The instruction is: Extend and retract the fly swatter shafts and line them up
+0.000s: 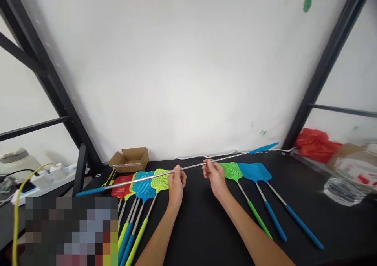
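Head view: left hand (176, 183) and right hand (214, 176) are gripping one blue fly swatter (193, 166)

The left hand is pinching the swatter's metal shaft between thumb and curled fingers; the right hand is pinching the same shaft further right. The shaft is slanting up to the right above the black table (194, 230). The blue handle (90, 191) is extending leftward past the left hand; the blue head (264, 147) is pointing rightward past the right hand, showing nearly edge-on. Just left of the left hand, a yellow-green swatter (144, 224) is lying, with blue swatters (145, 193) and a red swatter (118, 191) lying further left. Beyond them, an open cardboard box (129, 167) is standing. Just right of the right hand, a green swatter (250, 205) is lying beside two overlapping blue swatters (267, 206).
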Tool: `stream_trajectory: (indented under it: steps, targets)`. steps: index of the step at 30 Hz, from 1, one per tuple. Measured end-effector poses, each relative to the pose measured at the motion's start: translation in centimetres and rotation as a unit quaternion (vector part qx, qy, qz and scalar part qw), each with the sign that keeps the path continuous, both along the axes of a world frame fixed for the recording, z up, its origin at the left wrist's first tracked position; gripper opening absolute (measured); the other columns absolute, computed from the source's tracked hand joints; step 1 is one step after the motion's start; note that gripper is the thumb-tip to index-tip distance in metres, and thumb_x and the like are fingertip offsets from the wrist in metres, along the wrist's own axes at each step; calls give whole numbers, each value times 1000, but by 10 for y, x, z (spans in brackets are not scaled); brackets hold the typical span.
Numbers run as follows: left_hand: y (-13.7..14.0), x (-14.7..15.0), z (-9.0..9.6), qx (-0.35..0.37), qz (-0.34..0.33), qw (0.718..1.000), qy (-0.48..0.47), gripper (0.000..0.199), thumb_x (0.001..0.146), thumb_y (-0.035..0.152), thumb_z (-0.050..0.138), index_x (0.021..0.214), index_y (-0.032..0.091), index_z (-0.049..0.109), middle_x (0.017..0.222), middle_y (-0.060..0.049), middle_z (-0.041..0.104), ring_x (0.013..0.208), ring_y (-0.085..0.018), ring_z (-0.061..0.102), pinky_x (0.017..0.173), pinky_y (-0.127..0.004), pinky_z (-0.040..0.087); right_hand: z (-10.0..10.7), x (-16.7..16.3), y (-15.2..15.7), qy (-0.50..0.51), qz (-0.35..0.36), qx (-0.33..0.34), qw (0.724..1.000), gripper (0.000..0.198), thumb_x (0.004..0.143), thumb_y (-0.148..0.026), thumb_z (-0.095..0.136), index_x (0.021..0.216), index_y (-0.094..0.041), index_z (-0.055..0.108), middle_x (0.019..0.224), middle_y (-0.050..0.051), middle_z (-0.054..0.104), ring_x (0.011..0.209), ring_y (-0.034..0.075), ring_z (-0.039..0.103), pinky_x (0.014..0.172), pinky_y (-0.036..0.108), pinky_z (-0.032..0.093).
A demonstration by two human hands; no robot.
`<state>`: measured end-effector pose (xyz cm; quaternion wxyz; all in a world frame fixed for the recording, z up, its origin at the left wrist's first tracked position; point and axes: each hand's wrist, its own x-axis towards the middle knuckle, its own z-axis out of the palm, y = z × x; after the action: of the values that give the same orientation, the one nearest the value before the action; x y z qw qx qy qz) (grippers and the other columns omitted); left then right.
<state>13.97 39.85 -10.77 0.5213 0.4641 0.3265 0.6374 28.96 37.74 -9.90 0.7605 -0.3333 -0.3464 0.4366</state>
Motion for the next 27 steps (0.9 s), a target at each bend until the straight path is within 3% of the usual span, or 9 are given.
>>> stream_trajectory:
  steps: [3, 8, 12, 17, 27]
  targets:
    - [4, -2, -1, -10, 16, 1000, -15, 39, 86, 48, 54, 63, 20, 39, 48, 7, 33, 40, -6, 28, 40, -19, 23, 2, -4, -1, -5, 25, 5, 1000, 35, 78, -52, 72, 89, -19, 71, 69, 1, 62, 53, 11, 49, 47, 25, 36]
    - [14, -22, 6, -21, 107, 991, -78, 29, 83, 38, 53, 65, 21, 39, 47, 8, 33, 39, -7, 28, 39, -20, 24, 8, 16, -1, 89, -42, -14, 995, 35, 72, -52, 77, 83, -20, 70, 65, -1, 57, 52, 9, 46, 46, 23, 35]
    - [9, -17, 6, -25, 76, 995, -65, 30, 84, 39, 54, 66, 21, 39, 47, 8, 33, 39, -7, 27, 39, -20, 24, 6, 17, 0, 87, -36, -11, 996, 34, 71, -50, 79, 82, -19, 70, 66, -1, 57, 52, 9, 47, 46, 22, 35]
    - [1, -5, 0, -12, 26, 1000, -11, 35, 85, 39, 53, 62, 21, 34, 47, 7, 32, 41, -7, 27, 40, -20, 23, 0, 0, 0, 33, 31, 5, 999, 32, 76, -49, 74, 84, -19, 71, 68, 1, 60, 52, 10, 48, 46, 23, 34]
    - [5, -10, 6, -32, 78, 996, -23, 33, 82, 37, 52, 60, 22, 32, 45, 7, 32, 42, -8, 28, 40, -21, 24, 0, -7, -4, 22, 69, -1, 997, 29, 77, -45, 73, 86, -17, 73, 68, 1, 60, 53, 10, 49, 47, 23, 33]
